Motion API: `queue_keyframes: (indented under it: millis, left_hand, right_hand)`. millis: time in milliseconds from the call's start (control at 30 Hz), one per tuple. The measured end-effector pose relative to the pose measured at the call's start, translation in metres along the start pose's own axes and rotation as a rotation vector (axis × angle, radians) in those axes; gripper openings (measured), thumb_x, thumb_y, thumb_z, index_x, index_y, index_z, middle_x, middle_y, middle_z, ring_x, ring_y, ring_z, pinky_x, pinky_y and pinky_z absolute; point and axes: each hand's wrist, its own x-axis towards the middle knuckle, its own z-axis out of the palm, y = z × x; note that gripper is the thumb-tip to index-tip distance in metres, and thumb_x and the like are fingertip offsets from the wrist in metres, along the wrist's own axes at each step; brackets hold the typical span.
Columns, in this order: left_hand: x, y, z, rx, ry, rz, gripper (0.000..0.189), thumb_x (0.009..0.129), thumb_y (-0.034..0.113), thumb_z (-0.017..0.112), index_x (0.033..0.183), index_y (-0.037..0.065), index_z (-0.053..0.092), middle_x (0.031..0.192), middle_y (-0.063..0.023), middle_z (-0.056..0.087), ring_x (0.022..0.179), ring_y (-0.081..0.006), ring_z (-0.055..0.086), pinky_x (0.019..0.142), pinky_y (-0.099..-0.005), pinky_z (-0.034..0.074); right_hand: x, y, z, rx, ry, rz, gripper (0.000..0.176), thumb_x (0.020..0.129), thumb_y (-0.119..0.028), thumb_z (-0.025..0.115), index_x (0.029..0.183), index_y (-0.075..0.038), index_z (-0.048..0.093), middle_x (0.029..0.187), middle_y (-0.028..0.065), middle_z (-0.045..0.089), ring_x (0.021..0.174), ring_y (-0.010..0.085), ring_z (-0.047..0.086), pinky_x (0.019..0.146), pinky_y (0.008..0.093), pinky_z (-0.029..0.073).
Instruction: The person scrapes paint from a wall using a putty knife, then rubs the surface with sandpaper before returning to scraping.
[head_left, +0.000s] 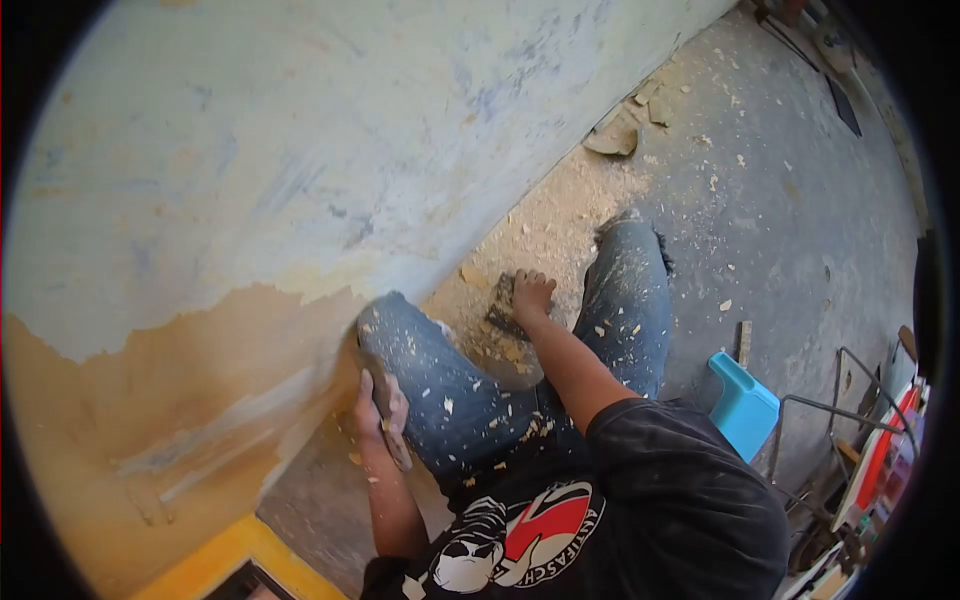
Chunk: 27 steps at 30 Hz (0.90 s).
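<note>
My left hand is closed round a long, flat, greyish-brown tool, held upright beside my left knee and close to the wall. The tool's exact kind is not clear. My right hand is down between my legs, its fingers bent over a dark, block-like piece on the floor. Around it lies a heap of pale plaster crumbs and flakes. More flakes are scattered over my jeans.
The wall's pale paint ends in a ragged edge above bare tan surface. A curved shard lies by the wall's foot. To the right are a light-blue plastic object, a small wooden strip and a metal frame. A yellow frame is lower left.
</note>
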Motion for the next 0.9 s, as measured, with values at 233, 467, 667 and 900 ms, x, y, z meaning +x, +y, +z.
queue_keyframes:
  millis: [233,467,667,900]
  left_hand:
    - [0.0,0.0,0.002,-0.387,0.109,-0.098,0.059,0.099,0.06,0.037,0.08,0.006,0.055,0.054,-0.0066,0.051,0.03,-0.0145,0.042,0.028,-0.0259,0.035]
    - [0.0,0.005,0.003,-0.002,0.03,-0.029,0.064,0.097,0.061,0.041,0.067,0.005,0.052,0.047,-0.0058,0.048,0.031,-0.0147,0.043,0.03,-0.0251,0.034]
    - [-0.001,0.011,0.018,0.175,0.06,-0.054,0.057,0.096,0.058,0.047,0.075,0.005,0.055,0.053,-0.0055,0.051,0.037,-0.0151,0.048,0.034,-0.0246,0.037]
    - [-0.009,0.016,0.034,0.154,0.041,0.038,0.044,0.096,0.046,0.057,0.11,0.005,0.054,0.067,-0.0091,0.059,0.042,-0.0163,0.052,0.037,-0.0251,0.041]
  right_hand:
    - [0.005,0.003,0.016,0.137,-0.261,-0.049,0.04,0.087,-0.036,0.062,0.115,-0.009,0.069,0.132,0.0178,0.058,0.126,0.0363,0.051,0.104,0.0509,0.038]
    - [-0.018,0.024,-0.217,1.239,-0.031,-0.317,0.042,0.089,-0.014,0.053,0.129,-0.002,0.046,0.119,0.0243,0.057,0.112,0.0339,0.056,0.095,0.0401,0.044]
    - [-0.103,0.023,-0.381,1.482,0.901,-0.244,0.043,0.102,-0.011,0.041,0.141,0.006,0.039,0.14,0.0207,0.047,0.131,0.0307,0.044,0.109,0.0374,0.032]
    - [-0.096,-0.105,-0.438,0.772,0.924,-0.921,0.055,0.085,-0.016,0.059,0.136,0.002,0.048,0.143,0.0257,0.042,0.135,0.0435,0.036,0.115,0.0483,0.023]
